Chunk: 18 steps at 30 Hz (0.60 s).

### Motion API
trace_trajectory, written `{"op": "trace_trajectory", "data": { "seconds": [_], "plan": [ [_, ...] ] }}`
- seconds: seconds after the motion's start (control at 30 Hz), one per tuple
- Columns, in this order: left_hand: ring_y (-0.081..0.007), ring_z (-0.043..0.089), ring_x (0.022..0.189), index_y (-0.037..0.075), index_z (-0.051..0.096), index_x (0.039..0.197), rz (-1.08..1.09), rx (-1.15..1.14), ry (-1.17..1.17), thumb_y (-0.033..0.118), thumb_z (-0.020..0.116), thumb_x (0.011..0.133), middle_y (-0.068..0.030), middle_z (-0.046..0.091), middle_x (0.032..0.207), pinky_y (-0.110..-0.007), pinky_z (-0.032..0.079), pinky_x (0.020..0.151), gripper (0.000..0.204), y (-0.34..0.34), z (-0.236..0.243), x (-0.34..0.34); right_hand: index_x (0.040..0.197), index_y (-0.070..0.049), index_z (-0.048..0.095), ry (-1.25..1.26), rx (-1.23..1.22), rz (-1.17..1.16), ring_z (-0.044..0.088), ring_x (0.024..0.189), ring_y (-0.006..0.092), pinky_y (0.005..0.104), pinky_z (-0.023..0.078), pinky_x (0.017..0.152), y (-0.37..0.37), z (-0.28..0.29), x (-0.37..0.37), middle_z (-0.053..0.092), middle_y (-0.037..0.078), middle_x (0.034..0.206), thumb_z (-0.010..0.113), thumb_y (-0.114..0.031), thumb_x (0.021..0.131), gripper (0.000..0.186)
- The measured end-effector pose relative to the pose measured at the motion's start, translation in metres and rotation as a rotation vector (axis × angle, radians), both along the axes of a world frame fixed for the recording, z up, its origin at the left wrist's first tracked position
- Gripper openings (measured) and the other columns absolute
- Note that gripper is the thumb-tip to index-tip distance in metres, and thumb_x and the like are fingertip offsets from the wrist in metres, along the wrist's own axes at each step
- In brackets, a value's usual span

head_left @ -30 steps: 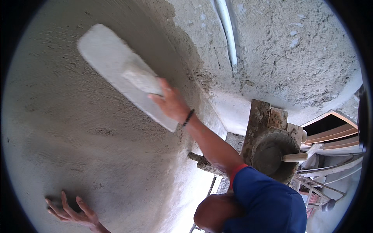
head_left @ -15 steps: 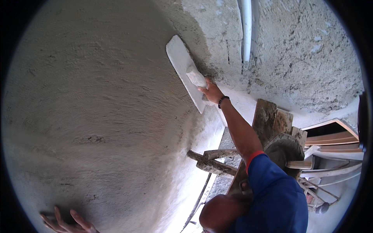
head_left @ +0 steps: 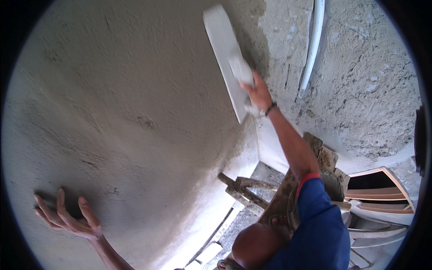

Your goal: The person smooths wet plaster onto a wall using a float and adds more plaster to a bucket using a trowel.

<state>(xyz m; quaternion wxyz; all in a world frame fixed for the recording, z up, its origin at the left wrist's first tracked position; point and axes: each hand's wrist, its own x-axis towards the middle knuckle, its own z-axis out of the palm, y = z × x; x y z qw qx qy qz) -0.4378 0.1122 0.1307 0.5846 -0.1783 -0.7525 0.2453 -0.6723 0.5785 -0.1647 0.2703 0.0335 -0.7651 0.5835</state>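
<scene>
My right hand (head_left: 259,93) is wrapped round the handle of a long, pale plastering float (head_left: 219,38). The float's blade lies along the grey plastered wall (head_left: 135,85), slanting from upper left to lower right. A dark beaded bracelet circles that wrist, and the arm comes out of a blue sleeve with a red hem. At the lower left, my left hand (head_left: 72,218) has its fingers spread toward the same wall, holding nothing. Whether its palm touches the plaster cannot be told. Wet plaster looks darker beside the float's upper right edge.
A white pipe (head_left: 314,49) runs down the rough wall at right. Below my right arm lie a dirty wooden plank (head_left: 280,198) and crossed timber pieces (head_left: 243,191). A wooden frame (head_left: 382,180) with a dark opening stands at far right. Toes show on the plank.
The float and my right hand have moved up along the wall, away from the lower corner. My left hand shows higher, with its forearm now visible. The whole view has shifted.
</scene>
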Motion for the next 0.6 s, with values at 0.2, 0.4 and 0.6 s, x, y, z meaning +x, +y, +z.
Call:
{"op": "trace_trajectory", "data": {
  "seconds": [0.2,0.4,0.6],
  "plan": [
    [-0.0316,0.027,0.140,0.018,0.066,0.116,-0.065,-0.050,0.015,0.053,0.058,0.086,-0.0094,0.043,0.145,-0.057,0.020,0.112,0.047,-0.004,0.002,-0.003,0.120,0.000,0.050,0.102,0.246,-0.036,0.066,0.093,0.0273,0.0387,0.052,0.084,0.014,0.188,-0.008,0.067,0.018,0.105,0.065,-0.039,0.087,0.053],
    [-0.0284,0.031,0.137,0.017,0.065,0.118,-0.030,-0.058,0.033,0.051,0.056,0.087,-0.0130,0.044,0.143,-0.053,0.022,0.109,0.047,-0.011,0.001,-0.005,0.123,0.003,0.048,0.293,0.277,-0.236,0.057,0.108,0.0430,0.0477,0.043,0.094,0.014,0.143,-0.021,0.062,0.028,0.111,0.062,-0.025,0.087,0.047],
    [-0.0267,0.033,0.136,0.015,0.064,0.120,-0.013,-0.064,0.004,0.049,0.056,0.088,-0.0144,0.045,0.142,-0.049,0.022,0.110,0.048,-0.002,0.000,-0.004,0.127,0.003,0.037,-0.073,0.142,-0.140,0.062,0.102,0.0364,0.0435,0.048,0.091,0.014,-0.021,-0.017,0.060,0.028,0.111,0.060,-0.040,0.090,0.062]
  ]
}}
